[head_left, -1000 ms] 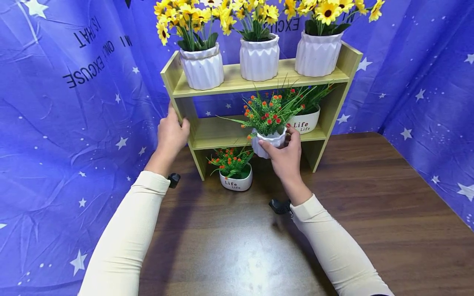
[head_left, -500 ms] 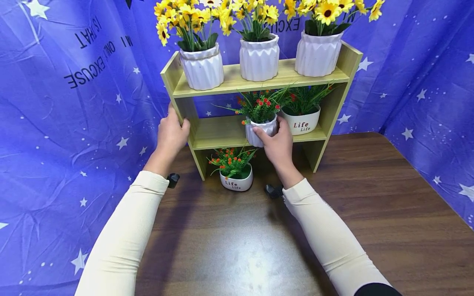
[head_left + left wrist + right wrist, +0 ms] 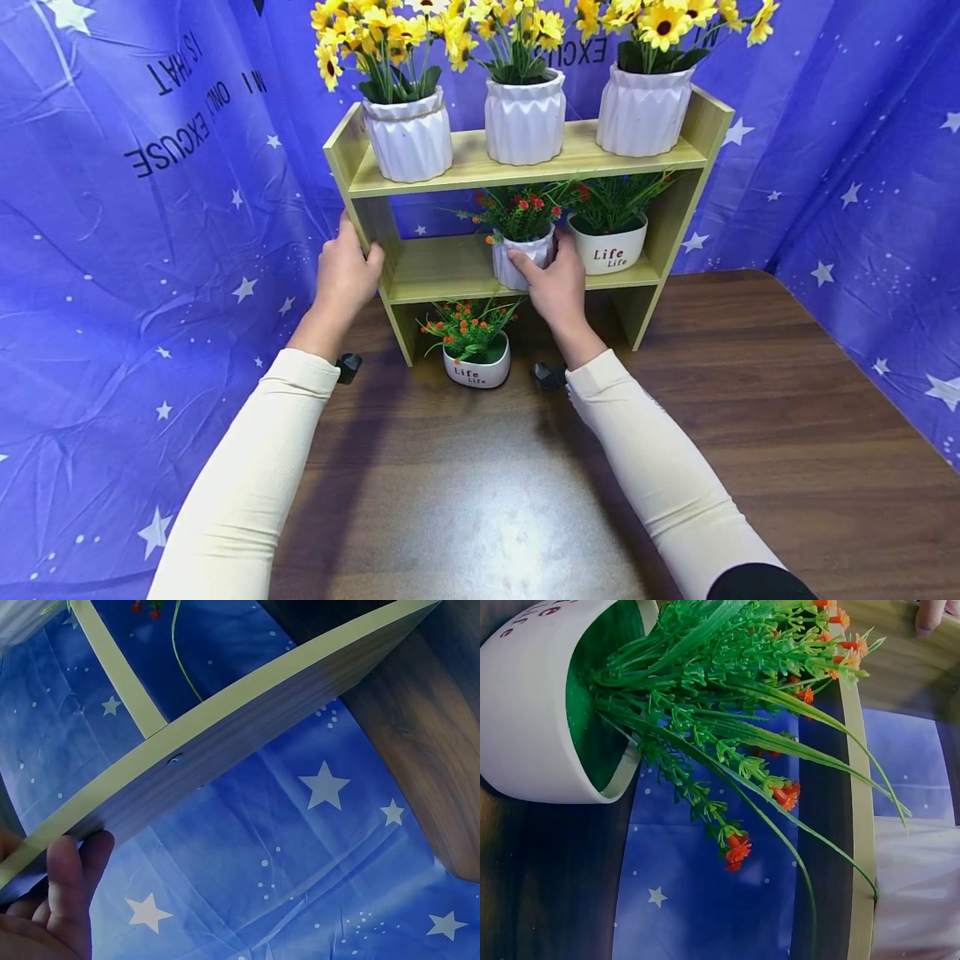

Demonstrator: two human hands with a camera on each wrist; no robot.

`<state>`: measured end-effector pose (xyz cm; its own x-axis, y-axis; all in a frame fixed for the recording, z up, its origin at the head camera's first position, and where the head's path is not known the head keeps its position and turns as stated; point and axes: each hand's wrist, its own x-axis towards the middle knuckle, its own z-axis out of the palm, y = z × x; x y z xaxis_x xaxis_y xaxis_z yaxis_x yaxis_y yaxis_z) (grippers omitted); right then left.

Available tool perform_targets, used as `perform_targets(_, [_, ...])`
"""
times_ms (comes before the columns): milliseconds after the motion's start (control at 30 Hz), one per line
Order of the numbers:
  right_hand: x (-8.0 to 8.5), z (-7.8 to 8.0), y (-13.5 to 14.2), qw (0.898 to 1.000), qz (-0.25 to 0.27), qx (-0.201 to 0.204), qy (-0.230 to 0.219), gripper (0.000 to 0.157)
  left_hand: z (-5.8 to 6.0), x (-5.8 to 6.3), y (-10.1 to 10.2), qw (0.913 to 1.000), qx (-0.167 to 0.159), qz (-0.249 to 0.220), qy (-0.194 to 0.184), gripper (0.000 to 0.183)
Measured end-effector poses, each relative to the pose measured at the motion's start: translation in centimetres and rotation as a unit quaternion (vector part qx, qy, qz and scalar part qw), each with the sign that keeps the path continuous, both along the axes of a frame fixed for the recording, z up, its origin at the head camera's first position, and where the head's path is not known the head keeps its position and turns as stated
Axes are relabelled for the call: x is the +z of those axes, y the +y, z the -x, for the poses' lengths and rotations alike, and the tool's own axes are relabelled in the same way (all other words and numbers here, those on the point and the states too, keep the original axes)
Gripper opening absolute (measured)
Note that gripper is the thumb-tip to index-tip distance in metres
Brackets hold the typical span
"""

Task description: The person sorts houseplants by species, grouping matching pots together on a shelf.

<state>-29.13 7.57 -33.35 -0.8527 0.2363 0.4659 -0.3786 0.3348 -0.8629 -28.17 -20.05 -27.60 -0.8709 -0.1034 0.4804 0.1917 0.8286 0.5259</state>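
Note:
My right hand (image 3: 558, 283) holds a small white ribbed flower pot (image 3: 517, 265) with orange-red flowers, thumb in front and fingers round its right side. The pot stands upright at the middle shelf's front edge. My left hand (image 3: 347, 267) grips the left side panel of the wooden shelf rack (image 3: 442, 282), the thumb inside; the left wrist view shows fingers against the panel (image 3: 187, 742). To the pot's right, a white "Life" planter (image 3: 615, 250) sits on the same shelf. The right wrist view shows a lower "Life" planter (image 3: 532, 712) with orange flowers.
Three white pots of yellow flowers, left (image 3: 408, 137), middle (image 3: 525, 121) and right (image 3: 645, 112), line the top shelf. Below the middle shelf, the other planter (image 3: 477, 367) stands on the brown wooden table (image 3: 465, 475). A blue star-patterned cloth (image 3: 150, 333) hangs behind and beside the rack.
My right hand has moved the flower pot back and left, from in front of the rack onto the middle shelf. My left hand has stayed on the side panel.

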Motion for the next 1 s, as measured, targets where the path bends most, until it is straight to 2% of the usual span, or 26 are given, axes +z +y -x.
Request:
perform_targets(233, [0.0,0.9,0.2,1.0,-0.013,0.005,-0.022,0.073,-0.1,-0.1,0.2,0.9999,0.0,0.001,-0.014,0.053])
perform_targets(400, [0.3,1.4,0.5,0.999,-0.017,0.013,-0.035,0.075,0.0,0.1,0.5,1.0,0.002,-0.001,-0.001,0.051])
perform_targets(533, [0.3,1.1,0.9,0.999,-0.01,0.028,-0.042,0.073,0.1,0.1,0.6,1.0,0.008,0.001,0.006,0.05])
perform_targets(633, [-0.1,0.0,1.2,0.999,-0.006,0.022,-0.025,0.067,0.1,0.1,0.7,1.0,0.008,0.002,0.003,0.051])
perform_targets(800, [-1.6,-2.9,1.0,0.997,-0.029,-0.013,0.073,0.048,0.1,0.1,0.6,0.9999,0.01,0.003,0.005,0.051])
perform_targets(867, [-2.3,-4.0,0.9,0.995,-0.033,-0.018,0.096,0.042,0.1,0.1,0.5,0.9999,0.013,0.003,0.006,0.051])
perform_targets(1000, [-4.0,-5.8,0.5,0.996,-0.015,-0.012,0.091,0.036,0.1,0.0,0.3,0.9998,0.02,0.004,-0.002,0.05])
